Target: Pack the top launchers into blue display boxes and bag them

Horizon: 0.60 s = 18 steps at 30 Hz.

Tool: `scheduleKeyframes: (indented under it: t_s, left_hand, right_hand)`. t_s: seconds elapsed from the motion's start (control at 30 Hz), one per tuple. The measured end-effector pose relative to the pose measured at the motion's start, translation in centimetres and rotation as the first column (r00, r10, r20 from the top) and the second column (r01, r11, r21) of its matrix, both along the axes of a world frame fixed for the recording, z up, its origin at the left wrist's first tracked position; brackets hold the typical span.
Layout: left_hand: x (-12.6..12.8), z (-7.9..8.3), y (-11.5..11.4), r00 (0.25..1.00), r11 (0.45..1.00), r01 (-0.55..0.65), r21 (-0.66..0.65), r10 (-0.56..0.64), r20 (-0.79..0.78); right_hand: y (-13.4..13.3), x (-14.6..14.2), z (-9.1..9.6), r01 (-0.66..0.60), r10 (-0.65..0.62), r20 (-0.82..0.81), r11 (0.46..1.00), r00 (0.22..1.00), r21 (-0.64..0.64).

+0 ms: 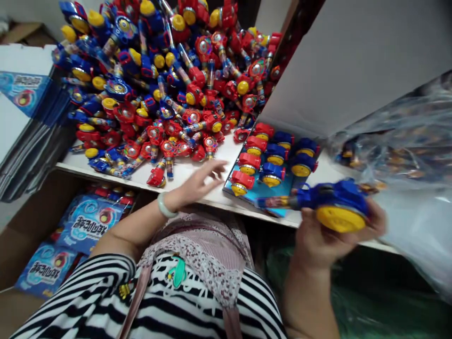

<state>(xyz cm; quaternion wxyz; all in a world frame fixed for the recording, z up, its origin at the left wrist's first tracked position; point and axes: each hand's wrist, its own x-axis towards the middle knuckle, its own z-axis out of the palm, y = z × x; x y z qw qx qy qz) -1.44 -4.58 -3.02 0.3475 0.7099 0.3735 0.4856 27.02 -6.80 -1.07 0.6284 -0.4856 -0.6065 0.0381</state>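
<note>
Many heaped toys [193,94], blue tray [284,192], clear plastic [423,146] alongside

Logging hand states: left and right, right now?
Left hand: open, nothing visible in it.
Right hand: closed, holding a blue-and-yellow toy.

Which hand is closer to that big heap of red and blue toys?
Left. The left hand is just in front of the heap; the right hand is farther away, off to the right, holding a blue toy.
</note>
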Motion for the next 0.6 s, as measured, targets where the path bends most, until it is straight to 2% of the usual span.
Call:
scheduleKeyframes:
  t_s: [0.03,0.07,0.13,0.17,0.23,0.27,0.4,0.47,0.53,0.6]
  left_hand:
    - [-1.8,-0.7,0.7,0.982,0.983,-0.182,0.013,0.182,-0.051]
    - [-3.6,-1.4,1.4,0.931,0.937,-0.348,0.040,0.350,-0.103]
    - [-6.5,-2.6,3.3,0.806,0.836,-0.531,0.136,0.548,-0.224]
    - [-7.5,-3.0,4.4,0.751,0.800,-0.573,0.177,0.599,-0.278]
    - [-8.4,-3.6,6.3,0.674,0.769,-0.609,0.195,0.631,-0.383]
    - [-8.4,-3.7,7.1,0.655,0.770,-0.616,0.167,0.619,-0.434]
    - [-8.0,-3.0,8.1,0.655,0.785,-0.616,0.063,0.555,-0.512]
    - [-8.4,-2.4,7.6,0.669,0.783,-0.617,0.080,0.575,-0.471]
    - [-9.3,-1.8,7.0,0.703,0.771,-0.632,0.075,0.611,-0.364]
    - [-10.2,-1.4,6.2,0.802,0.798,-0.595,-0.101,0.579,-0.145]
  right_hand:
    - [0.1,1.2,-0.9,0.021,-0.023,0.044,0.999,0.999,0.026]
    - [0.2,2.2,-1.8,0.026,-0.030,0.092,0.999,0.995,0.040]
    - [0.5,3.1,-4.0,0.018,-0.026,0.170,0.999,0.985,0.043]
    - [0.8,3.0,-5.0,0.015,-0.023,0.189,0.999,0.982,0.045]
    - [1.2,2.3,-6.9,-0.017,0.006,0.208,0.998,0.978,0.053]
    - [1.4,1.8,-7.6,-0.054,0.042,0.217,0.997,0.975,0.049]
    - [1.3,1.1,-8.2,-0.182,0.192,0.256,0.981,0.947,-0.063]
    - [0.9,1.4,-8.2,-0.229,0.255,0.258,0.965,0.932,-0.126]
    - [0.7,1.6,-8.5,-0.295,0.333,0.244,0.938,0.911,-0.180]
    - [0.7,1.6,-8.9,-0.321,0.370,0.233,0.921,0.899,-0.222]
